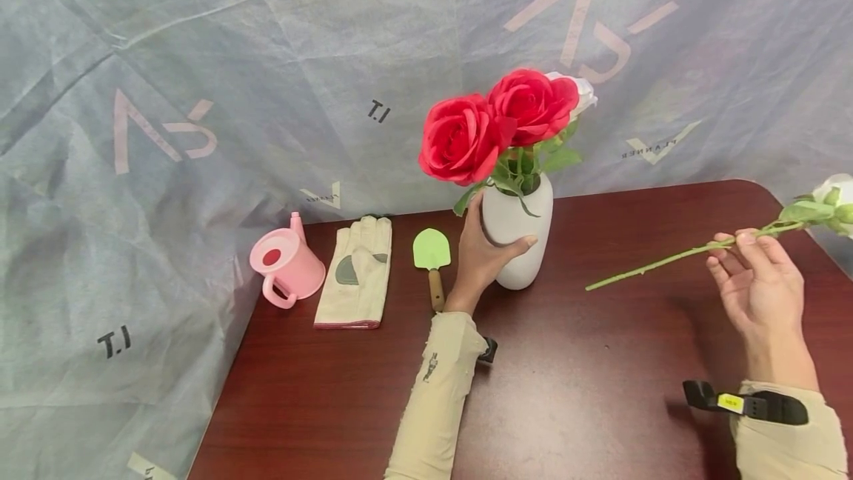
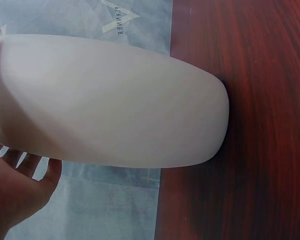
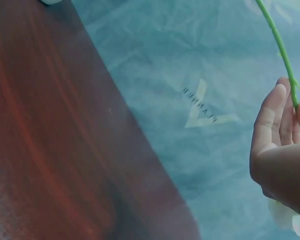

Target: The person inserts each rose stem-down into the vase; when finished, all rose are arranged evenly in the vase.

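Note:
A white vase (image 1: 526, 221) stands upright on the table, holding two red roses (image 1: 460, 141) and a white flower (image 1: 584, 95) partly hidden behind them. My left hand (image 1: 483, 254) grips the vase's left side, thumb across the front; in the left wrist view the fingers (image 2: 51, 175) reach round near its upper end. Over the table's right side, my right hand (image 1: 766, 284) pinches the green stem (image 1: 653, 265) of a single white rose (image 1: 836, 195). The bloom points right and the stem's bare end points left toward the vase. The right wrist view shows the stem between thumb and fingers.
Left of the vase lies a small green trowel (image 1: 432, 249) with a wooden handle. Beside it are cream gardening gloves (image 1: 360, 265) and a pink watering can (image 1: 296, 272). A grey printed sheet (image 1: 266, 80) hangs behind the dark red wooden table (image 1: 320, 391).

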`<action>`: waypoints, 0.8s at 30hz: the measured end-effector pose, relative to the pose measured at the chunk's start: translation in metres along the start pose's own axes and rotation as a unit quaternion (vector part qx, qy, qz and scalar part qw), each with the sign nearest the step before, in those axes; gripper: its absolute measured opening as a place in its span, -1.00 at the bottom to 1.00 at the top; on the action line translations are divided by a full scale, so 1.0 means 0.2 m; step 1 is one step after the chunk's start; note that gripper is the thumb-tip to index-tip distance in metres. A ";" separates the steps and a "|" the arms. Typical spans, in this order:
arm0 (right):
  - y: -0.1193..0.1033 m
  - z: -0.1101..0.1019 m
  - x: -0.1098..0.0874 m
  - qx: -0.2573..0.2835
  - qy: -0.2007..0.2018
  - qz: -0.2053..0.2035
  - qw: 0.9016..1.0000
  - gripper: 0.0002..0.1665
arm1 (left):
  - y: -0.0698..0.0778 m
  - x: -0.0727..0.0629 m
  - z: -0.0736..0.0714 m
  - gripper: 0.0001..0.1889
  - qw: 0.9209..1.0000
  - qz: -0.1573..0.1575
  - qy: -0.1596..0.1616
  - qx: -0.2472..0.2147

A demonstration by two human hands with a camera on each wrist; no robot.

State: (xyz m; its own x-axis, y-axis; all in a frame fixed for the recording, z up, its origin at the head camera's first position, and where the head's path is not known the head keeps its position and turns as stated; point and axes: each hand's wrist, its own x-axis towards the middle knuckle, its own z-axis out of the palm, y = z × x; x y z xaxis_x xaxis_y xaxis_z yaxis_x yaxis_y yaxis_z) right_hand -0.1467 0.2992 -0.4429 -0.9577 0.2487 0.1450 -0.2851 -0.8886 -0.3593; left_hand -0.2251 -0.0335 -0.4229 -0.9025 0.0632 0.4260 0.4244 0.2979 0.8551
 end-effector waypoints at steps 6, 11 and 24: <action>0.02 0.10 -0.02 -0.010 0.004 -0.028 1.000 -0.84 | 0.01 0.00 0.00 -0.03 1.000 -0.002 0.000 -0.001; 0.04 0.16 -0.02 0.029 0.010 -0.020 0.999 -0.85 | 0.01 0.00 0.00 -0.03 1.000 -0.003 -0.002 0.007; 0.11 0.32 -0.02 0.052 0.001 -0.043 0.998 -0.89 | 0.00 0.00 0.00 -0.02 1.000 0.006 0.000 0.002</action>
State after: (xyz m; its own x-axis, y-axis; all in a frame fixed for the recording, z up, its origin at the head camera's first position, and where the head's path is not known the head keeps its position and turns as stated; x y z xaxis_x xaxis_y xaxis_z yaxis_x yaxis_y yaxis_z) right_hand -0.1464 0.2537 -0.3915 -0.9296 0.3273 0.1692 -0.3616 -0.8988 -0.2478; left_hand -0.2250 -0.0330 -0.4221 -0.8977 0.0662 0.4356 0.4341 0.3016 0.8489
